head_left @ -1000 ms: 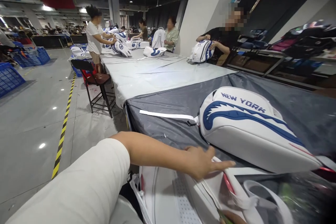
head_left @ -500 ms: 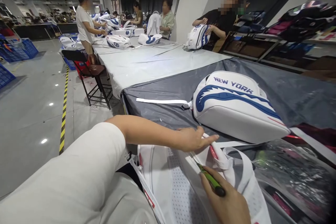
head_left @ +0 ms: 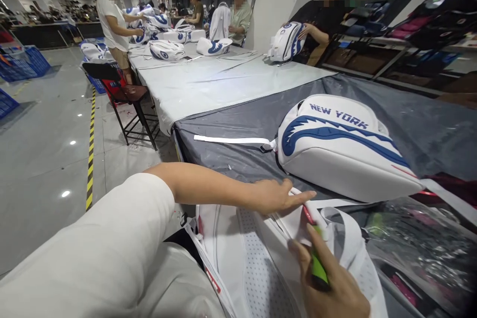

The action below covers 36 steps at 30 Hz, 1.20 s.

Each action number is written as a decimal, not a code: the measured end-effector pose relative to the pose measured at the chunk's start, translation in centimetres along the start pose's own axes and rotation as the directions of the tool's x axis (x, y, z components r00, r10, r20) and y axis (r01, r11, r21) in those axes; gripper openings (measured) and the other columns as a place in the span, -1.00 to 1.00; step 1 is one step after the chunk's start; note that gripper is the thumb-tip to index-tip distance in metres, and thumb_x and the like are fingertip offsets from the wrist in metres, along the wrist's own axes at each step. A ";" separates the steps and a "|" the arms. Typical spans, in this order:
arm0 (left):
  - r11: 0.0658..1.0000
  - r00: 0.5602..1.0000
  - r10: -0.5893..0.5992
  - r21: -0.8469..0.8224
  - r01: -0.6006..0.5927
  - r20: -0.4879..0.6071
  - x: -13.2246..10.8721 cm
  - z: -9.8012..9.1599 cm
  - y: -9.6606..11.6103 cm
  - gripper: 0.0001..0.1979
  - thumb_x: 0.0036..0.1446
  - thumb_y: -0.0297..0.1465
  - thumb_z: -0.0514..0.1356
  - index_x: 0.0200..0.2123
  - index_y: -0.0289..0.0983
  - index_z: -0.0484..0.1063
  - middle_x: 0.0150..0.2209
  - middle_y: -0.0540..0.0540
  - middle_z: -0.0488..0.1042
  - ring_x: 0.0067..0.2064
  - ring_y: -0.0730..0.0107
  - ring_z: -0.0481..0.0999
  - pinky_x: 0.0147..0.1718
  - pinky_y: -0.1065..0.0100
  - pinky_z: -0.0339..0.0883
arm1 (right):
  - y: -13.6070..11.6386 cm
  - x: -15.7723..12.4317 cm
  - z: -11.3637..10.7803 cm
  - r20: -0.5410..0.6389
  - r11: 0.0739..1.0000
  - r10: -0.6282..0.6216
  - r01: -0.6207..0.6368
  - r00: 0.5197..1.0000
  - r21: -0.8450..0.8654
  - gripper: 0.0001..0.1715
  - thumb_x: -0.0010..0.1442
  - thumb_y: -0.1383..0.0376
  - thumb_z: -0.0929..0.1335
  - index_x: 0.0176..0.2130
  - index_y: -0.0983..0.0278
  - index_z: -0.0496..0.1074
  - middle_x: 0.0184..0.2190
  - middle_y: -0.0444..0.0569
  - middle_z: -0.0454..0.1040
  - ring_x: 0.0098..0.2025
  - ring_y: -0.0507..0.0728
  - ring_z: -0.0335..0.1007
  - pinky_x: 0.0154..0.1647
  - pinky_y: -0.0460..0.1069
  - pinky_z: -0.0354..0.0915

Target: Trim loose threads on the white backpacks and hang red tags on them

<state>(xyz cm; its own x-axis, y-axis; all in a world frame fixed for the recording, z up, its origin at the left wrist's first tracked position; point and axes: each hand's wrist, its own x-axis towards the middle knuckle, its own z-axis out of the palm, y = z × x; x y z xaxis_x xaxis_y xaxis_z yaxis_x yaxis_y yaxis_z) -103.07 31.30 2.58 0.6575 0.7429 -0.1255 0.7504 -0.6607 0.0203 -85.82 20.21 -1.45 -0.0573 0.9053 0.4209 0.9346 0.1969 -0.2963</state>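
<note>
A white backpack (head_left: 229, 238) lies in front of me, its dotted mesh panel facing up. My left hand (head_left: 274, 196) grips its upper edge, one finger stretched out toward a red tab (head_left: 308, 213). Closed around a green-and-black handled tool (head_left: 318, 268), my right hand (head_left: 331, 278) is over the bag just below that tab. The tool's tip is blurred, so I cannot tell whether it touches the fabric. A looped white strap (head_left: 348, 231) rises beside my right hand.
Beyond my hands, a white backpack lettered NEW YORK (head_left: 343, 151) lies on the grey-covered table (head_left: 231, 124). Clear plastic bags (head_left: 421, 238) are at right. A chair (head_left: 128, 94) stands left of the table. Several people handle similar bags farther back.
My right hand has moved up and right with the tool, bringing it close to the red tab. My left hand stays on the bag's edge. The view has shifted slightly.
</note>
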 end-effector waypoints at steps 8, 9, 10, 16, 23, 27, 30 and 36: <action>0.982 0.992 -0.117 -0.152 0.109 -0.045 -0.5 0.2 -0.2 -0.16 0.29 -0.36 0.10 0.46 -0.30 -0.36 0.21 -0.43 0.21 -0.03 0.00 0.55 -0.15 0.09 0.48 | -0.2 6.1 3.7 0.042 0.867 -0.342 0.333 0.939 -0.371 -0.23 0.27 0.14 0.33 0.30 0.47 0.11 0.18 0.49 0.29 0.32 0.52 0.04 0.20 0.37 0.00; 0.977 0.989 -0.150 -0.156 0.146 -0.015 -0.2 0.3 -0.2 -0.13 0.27 -0.35 0.13 0.46 -0.33 -0.35 0.23 -0.45 0.19 0.00 -0.01 0.54 -0.12 0.08 0.49 | -0.4 6.6 4.2 0.055 0.862 -0.337 0.332 0.940 -0.383 -0.19 0.25 0.15 0.35 0.31 0.49 0.07 0.18 0.52 0.27 0.30 0.52 0.06 0.18 0.35 -0.01; 0.970 0.981 -0.195 -0.147 0.195 0.016 0.2 0.4 0.0 -0.10 0.25 -0.34 0.16 0.46 -0.33 -0.35 0.26 -0.47 0.15 0.04 -0.04 0.52 -0.10 0.07 0.50 | -0.6 7.0 4.6 0.059 0.866 -0.326 0.323 0.944 -0.383 -0.16 0.24 0.16 0.36 0.32 0.51 0.04 0.15 0.51 0.28 0.25 0.50 0.11 0.17 0.33 0.01; 0.936 0.936 -0.351 0.003 0.352 0.025 1.6 1.0 1.3 -0.17 0.29 -0.35 0.11 0.47 -0.21 -0.30 0.39 -0.45 -0.02 0.14 -0.21 0.44 -0.12 -0.07 0.52 | -1.0 7.2 5.2 0.050 0.914 -0.239 0.242 0.970 -0.325 -0.16 0.22 0.15 0.37 0.31 0.46 0.07 -0.13 0.25 0.42 -0.06 0.36 0.32 0.01 0.17 0.13; 0.988 0.994 -0.104 -0.117 0.105 0.015 -0.9 0.0 -0.7 -0.12 0.21 -0.42 0.20 0.45 -0.32 -0.25 0.23 -0.37 0.25 0.01 0.08 0.55 -0.09 0.21 0.45 | -1.9 6.8 3.6 0.146 0.961 -0.121 0.152 0.982 -0.230 -0.23 0.30 0.17 0.29 0.36 0.38 0.02 0.05 0.29 0.39 0.09 0.42 0.33 0.15 0.27 0.18; 0.979 0.988 -0.145 -0.141 0.150 0.042 -0.8 0.1 -1.5 -0.07 0.20 -0.47 0.16 0.44 -0.19 -0.38 0.27 -0.27 0.23 0.04 0.17 0.53 -0.12 0.32 0.40 | -2.2 6.9 3.0 0.176 0.963 -0.100 0.140 0.979 -0.230 -0.31 0.37 0.18 0.18 0.38 0.30 -0.03 0.10 0.19 0.36 0.19 0.39 0.31 0.25 0.27 0.15; 0.977 0.977 -0.156 -0.123 0.174 0.143 -0.5 -0.5 -1.5 -0.01 0.16 -0.49 0.17 0.44 -0.12 -0.45 0.21 -0.22 0.32 -0.05 0.18 0.56 -0.19 0.34 0.37 | -2.3 6.8 2.8 0.192 0.964 -0.072 0.118 0.979 -0.238 -0.31 0.37 0.17 0.18 0.39 0.30 -0.03 0.10 0.16 0.36 0.21 0.36 0.31 0.28 0.24 0.14; 0.981 0.982 -0.092 -0.153 0.117 0.163 0.2 -1.0 -2.6 -0.03 0.17 -0.51 0.13 0.44 -0.15 -0.47 0.14 -0.17 0.40 -0.02 0.21 0.54 -0.17 0.36 0.32 | -2.4 7.4 3.2 0.229 0.961 -0.027 0.088 0.973 -0.261 -0.25 0.36 0.22 0.21 0.42 0.24 -0.11 0.20 0.13 0.29 0.25 0.33 0.25 0.32 0.24 0.08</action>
<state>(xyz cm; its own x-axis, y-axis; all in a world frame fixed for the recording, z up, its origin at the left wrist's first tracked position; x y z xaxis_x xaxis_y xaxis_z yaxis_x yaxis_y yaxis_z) -104.80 33.30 3.48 0.5661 0.7729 -0.2867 0.8236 -0.5449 0.1571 -89.58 27.63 -0.34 -0.1614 0.9619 0.2209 0.9850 0.1707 -0.0237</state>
